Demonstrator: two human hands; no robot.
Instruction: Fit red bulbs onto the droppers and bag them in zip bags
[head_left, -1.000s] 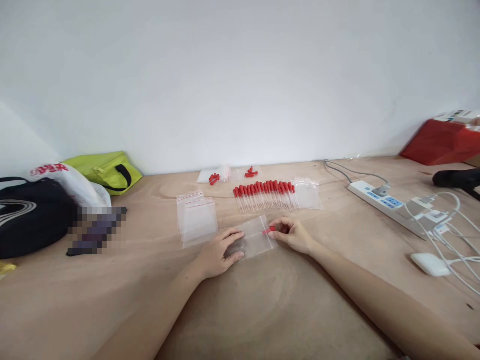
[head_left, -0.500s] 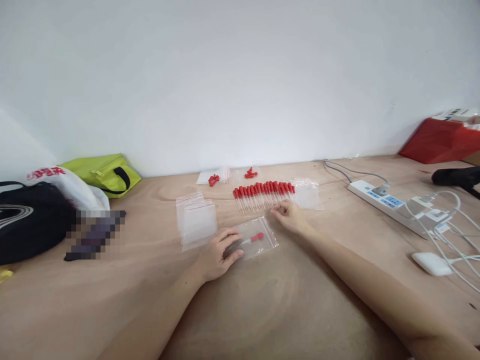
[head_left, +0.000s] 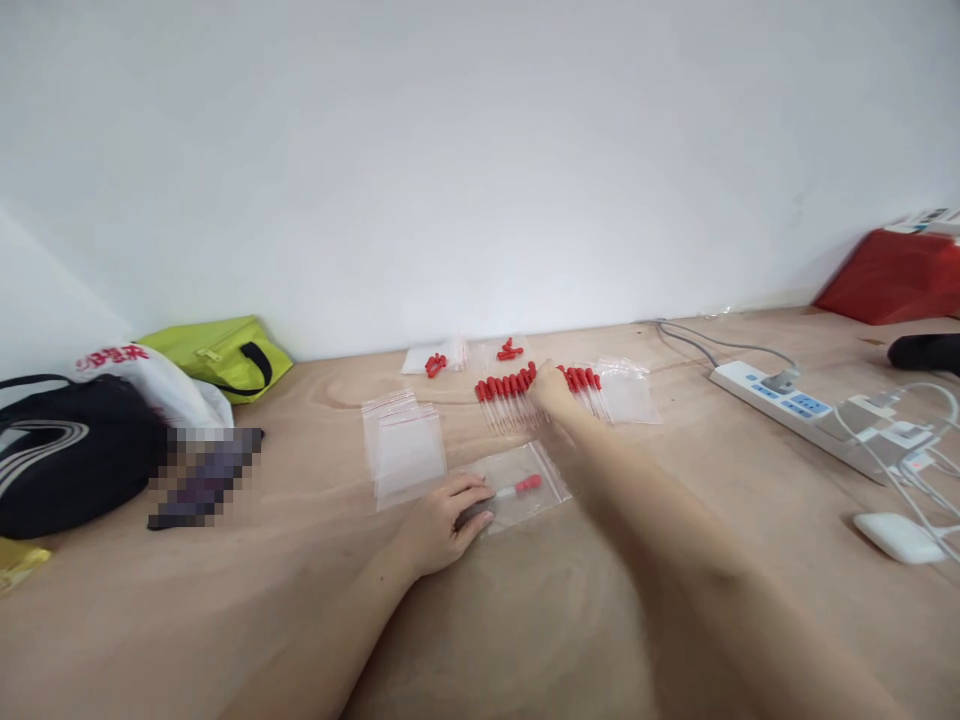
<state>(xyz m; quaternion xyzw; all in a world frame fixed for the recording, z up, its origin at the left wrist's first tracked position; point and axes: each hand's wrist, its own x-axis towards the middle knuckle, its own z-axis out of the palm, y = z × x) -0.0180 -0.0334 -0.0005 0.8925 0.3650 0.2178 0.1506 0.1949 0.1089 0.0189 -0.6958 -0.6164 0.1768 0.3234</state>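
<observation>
My left hand (head_left: 448,525) rests low on the table, its thumb and fingers closed about the left end of a clear zip-lock bag (head_left: 553,512). Inside that bag lies one dropper (head_left: 529,483) with a red rubber bulb; its other end is hidden at my fingers. Farther back, a row of red-bulbed droppers (head_left: 502,390) lies side by side, bulbs toward the wall. Over the middle of this row is my right hand (head_left: 551,388), hiding several droppers; its fingertips do not show clearly. Flat zip-lock bags (head_left: 409,455) overlap to the left of the row.
Loose red bulbs (head_left: 436,365) sit on bags near the wall, with more red bulbs (head_left: 510,349) to their right. Another clear bag (head_left: 630,390) lies right of the droppers. A power strip (head_left: 787,400) with cables is at right; a green bag (head_left: 217,350) stands left.
My right hand has moved from the tips of the droppers up and away from me, onto the red bulbs in the middle of the row. My left hand stays at the bag.
</observation>
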